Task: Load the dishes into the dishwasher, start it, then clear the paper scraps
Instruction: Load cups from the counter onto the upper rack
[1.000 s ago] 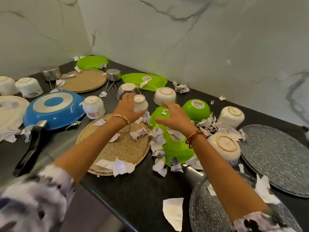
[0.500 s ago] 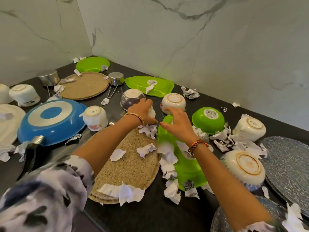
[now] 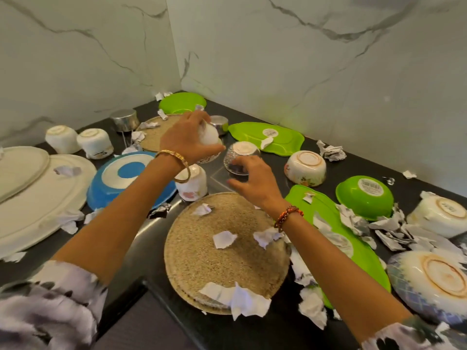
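My left hand [image 3: 185,138] grips a small white cup [image 3: 209,137] and holds it tilted above the black counter [image 3: 227,332]. My right hand [image 3: 254,181] curls round the near side of an upside-down dark patterned bowl [image 3: 240,154]. Another white cup [image 3: 193,184] stands upside down under my left wrist. Torn paper scraps [image 3: 223,239] lie over the dishes and counter. No dishwasher is in view.
A blue bowl [image 3: 118,178] and white oval platters [image 3: 30,188] lie at the left, two woven mats [image 3: 217,261] in the middle. Green plates [image 3: 278,137], a green bowl [image 3: 364,195], white bowls [image 3: 305,169] and steel cups [image 3: 125,120] crowd the right and back, against marble walls.
My left hand has lifted the white cup off the counter toward the back. My right hand has left the green plate and reached the dark patterned bowl.
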Demonstrator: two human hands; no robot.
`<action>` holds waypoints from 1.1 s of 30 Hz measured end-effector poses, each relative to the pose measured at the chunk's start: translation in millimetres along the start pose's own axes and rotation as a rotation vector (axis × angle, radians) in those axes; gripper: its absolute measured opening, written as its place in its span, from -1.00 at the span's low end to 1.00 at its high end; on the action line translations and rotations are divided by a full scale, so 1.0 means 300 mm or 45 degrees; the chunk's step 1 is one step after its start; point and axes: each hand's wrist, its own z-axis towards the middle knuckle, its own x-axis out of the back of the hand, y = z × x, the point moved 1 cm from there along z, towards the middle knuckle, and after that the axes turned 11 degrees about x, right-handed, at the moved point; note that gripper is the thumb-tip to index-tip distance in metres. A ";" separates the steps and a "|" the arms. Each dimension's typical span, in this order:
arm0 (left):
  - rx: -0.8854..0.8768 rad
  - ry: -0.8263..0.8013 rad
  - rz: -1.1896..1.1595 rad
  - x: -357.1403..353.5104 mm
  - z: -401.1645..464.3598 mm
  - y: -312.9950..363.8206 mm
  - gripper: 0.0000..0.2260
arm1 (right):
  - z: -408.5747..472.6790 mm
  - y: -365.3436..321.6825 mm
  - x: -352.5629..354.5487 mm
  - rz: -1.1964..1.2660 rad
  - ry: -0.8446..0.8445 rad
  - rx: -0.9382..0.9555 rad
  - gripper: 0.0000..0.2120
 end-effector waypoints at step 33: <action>-0.597 -0.450 -0.523 -0.130 -0.114 0.425 -0.39 | -0.396 -0.119 0.508 -0.521 0.882 -0.729 -0.41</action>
